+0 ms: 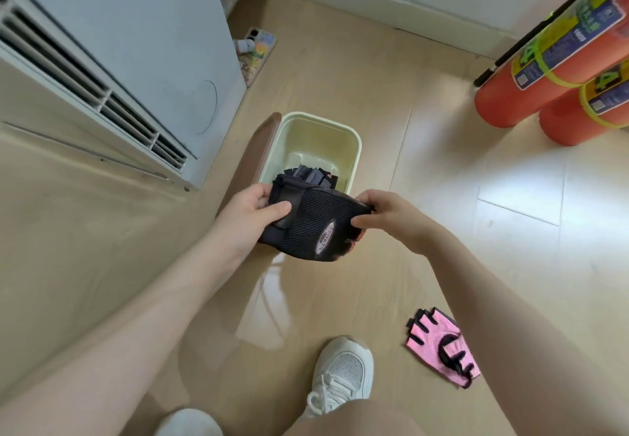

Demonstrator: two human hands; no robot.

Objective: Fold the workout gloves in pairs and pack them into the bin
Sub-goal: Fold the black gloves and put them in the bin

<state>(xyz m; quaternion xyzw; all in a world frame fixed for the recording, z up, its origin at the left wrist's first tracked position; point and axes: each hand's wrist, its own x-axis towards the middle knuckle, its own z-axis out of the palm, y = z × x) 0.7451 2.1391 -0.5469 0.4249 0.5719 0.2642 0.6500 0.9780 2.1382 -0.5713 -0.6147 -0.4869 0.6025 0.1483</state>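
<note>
Gripping from both ends, the person is holding a black mesh glove bundle in the air, just over the near rim of the pale green bin. The left hand is clamping the wrist-strap end, thumb on top and fingers curled underneath. The right hand is pinching the far end, thumb and fingertips narrowed tight onto the mesh. The bundle's long axis is running left to right between the two hands, tilting slightly down toward the camera, with an oval logo patch facing up and a trace of pink edging peeking along the lower edge.

Inside the bin, dark gloves are lying against the near wall, finger stubs pointing toward the far wall. A brown lid is leaning against the bin's left side.

On the floor to the right, well apart from the bin, pink gloves are lying flat, overlapping, black-trimmed finger openings pointing up-left and down-right. A white sneaker is standing near them. Orange rolled mats are resting at the upper right corner.
</note>
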